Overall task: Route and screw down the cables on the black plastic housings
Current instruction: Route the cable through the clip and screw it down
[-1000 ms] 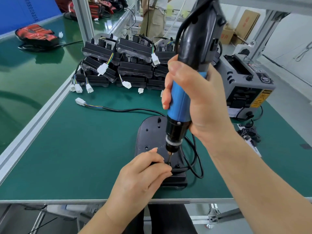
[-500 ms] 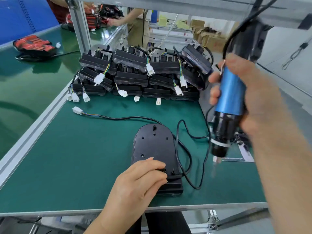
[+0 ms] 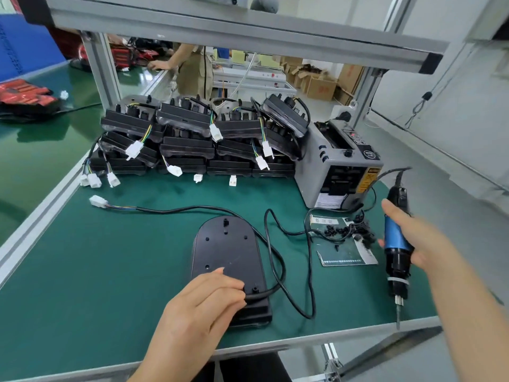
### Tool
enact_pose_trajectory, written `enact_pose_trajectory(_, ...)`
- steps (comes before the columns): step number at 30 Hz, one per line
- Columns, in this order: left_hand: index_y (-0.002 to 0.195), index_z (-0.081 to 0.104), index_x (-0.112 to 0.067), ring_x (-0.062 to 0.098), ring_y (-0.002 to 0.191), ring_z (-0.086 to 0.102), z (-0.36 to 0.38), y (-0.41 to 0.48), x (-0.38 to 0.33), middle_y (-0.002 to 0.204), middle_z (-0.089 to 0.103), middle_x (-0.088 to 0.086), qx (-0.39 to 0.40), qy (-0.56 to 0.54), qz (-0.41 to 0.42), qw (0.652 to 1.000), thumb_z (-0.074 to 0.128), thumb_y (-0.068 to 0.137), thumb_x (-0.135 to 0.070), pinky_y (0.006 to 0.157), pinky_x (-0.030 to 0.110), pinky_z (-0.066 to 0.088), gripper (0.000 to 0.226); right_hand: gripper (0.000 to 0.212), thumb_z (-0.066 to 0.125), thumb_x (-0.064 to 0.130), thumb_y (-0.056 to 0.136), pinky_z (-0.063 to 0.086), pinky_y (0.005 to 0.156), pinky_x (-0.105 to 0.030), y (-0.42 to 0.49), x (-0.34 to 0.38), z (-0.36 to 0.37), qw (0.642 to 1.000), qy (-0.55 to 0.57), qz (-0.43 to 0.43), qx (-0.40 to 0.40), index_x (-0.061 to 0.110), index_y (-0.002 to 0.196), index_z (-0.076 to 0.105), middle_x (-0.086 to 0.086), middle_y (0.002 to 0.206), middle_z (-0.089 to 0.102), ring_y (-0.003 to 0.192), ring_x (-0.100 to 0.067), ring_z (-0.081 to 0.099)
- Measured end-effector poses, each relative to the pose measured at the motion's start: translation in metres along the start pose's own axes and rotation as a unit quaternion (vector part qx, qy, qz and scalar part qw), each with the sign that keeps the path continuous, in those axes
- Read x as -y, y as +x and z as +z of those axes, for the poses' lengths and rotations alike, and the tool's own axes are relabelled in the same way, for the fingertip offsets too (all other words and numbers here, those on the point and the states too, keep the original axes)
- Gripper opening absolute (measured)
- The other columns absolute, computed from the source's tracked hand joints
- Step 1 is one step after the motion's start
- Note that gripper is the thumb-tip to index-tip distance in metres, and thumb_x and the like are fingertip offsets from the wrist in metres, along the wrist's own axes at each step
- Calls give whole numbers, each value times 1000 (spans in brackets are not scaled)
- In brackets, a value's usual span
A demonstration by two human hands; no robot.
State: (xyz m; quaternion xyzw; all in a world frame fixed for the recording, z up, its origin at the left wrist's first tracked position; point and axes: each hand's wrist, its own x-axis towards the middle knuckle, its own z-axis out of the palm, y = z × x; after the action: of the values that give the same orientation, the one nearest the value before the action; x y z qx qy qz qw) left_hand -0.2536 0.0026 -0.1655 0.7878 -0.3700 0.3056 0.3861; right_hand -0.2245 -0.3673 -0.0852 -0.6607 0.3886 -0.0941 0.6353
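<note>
A black plastic housing (image 3: 227, 249) lies flat on the green mat in front of me. Its black cable (image 3: 275, 260) loops out of the near end, runs right, then back left to a white connector (image 3: 97, 201). My left hand (image 3: 203, 301) rests on the housing's near end, fingers over the spot where the cable leaves. My right hand (image 3: 416, 238) grips a blue and black electric screwdriver (image 3: 395, 249) off to the right, bit pointing down past the table's front right corner, well clear of the housing.
A stack of finished black housings (image 3: 192, 139) with white plugs fills the back of the mat. A grey tape dispenser (image 3: 338, 164) stands at the right. Black screws (image 3: 347, 232) lie scattered on a booklet (image 3: 344, 252). Aluminium frame posts and a person stand behind.
My right hand has lifted the screwdriver off the housing and swung it far right and lower. My left hand has stayed on the housing's near end. My view has tilted up.
</note>
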Motion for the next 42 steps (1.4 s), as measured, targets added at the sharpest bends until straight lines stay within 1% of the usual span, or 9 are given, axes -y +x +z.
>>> enact_pose_trajectory(5,82,71,-13,3,93,60,1,0,0,92,67,-9,-7,-7,0,1000,61,88,-23,97,26,48,15,79,69,52,79,56,60,-42,31,-12,3,997,-69,14,-26,0,132,41,-22,108,55,71,-36,62)
enact_pose_trajectory(10,80,73,-12,2,91,60,2,0,2,92,67,-10,-4,-6,-4,1000,61,88,-23,98,25,47,18,88,58,53,88,37,98,-49,52,-6,23,941,-311,-38,-129,-4,144,21,-25,146,26,125,-43,40)
enact_pose_trajectory(19,77,73,-10,3,86,60,1,1,0,89,67,-8,-7,-8,-5,1000,62,88,-22,93,30,51,19,78,51,62,87,39,75,-46,55,-10,30,845,-508,-79,-148,3,132,30,-21,129,40,111,-41,51)
enact_pose_trajectory(22,76,73,-10,6,84,62,1,1,0,89,68,-8,-5,0,-6,1000,62,87,-23,90,32,53,20,79,48,62,88,44,86,-50,58,-9,27,858,-495,-60,-122,-2,131,32,-26,129,40,111,-42,49)
enact_pose_trajectory(25,74,74,-10,7,84,62,1,2,0,88,68,-8,-9,8,-1,1000,62,86,-23,89,31,53,20,66,50,46,95,42,77,-38,54,-6,18,886,-454,-65,-71,-10,128,39,-27,114,51,94,-36,53)
enact_pose_trajectory(33,73,73,-11,7,84,62,2,3,1,86,69,-8,-17,13,2,1000,62,84,-23,89,29,53,20,57,42,19,97,25,113,-48,31,-7,-8,951,-303,-56,-20,14,150,22,-9,156,24,140,-33,28)
enact_pose_trajectory(37,74,74,-12,5,82,61,3,3,3,86,68,-8,-18,6,10,1000,63,85,-23,89,29,53,19,41,48,14,93,38,102,-43,13,5,5,944,-239,-204,-101,11,135,49,-9,135,52,118,-27,51)
enact_pose_trajectory(40,75,74,-13,4,83,61,4,2,4,87,68,-9,-17,2,14,1000,63,85,-23,90,28,52,18,13,57,19,89,46,59,-27,5,23,28,949,-156,-262,-84,16,93,68,-1,77,62,65,-16,52)
enact_pose_trajectory(42,75,74,-13,3,84,61,4,2,5,88,68,-9,-18,3,14,1000,63,86,-24,91,28,52,19,8,61,17,89,37,39,-18,6,35,46,972,-108,-206,-27,14,83,66,-1,65,55,51,-13,43)
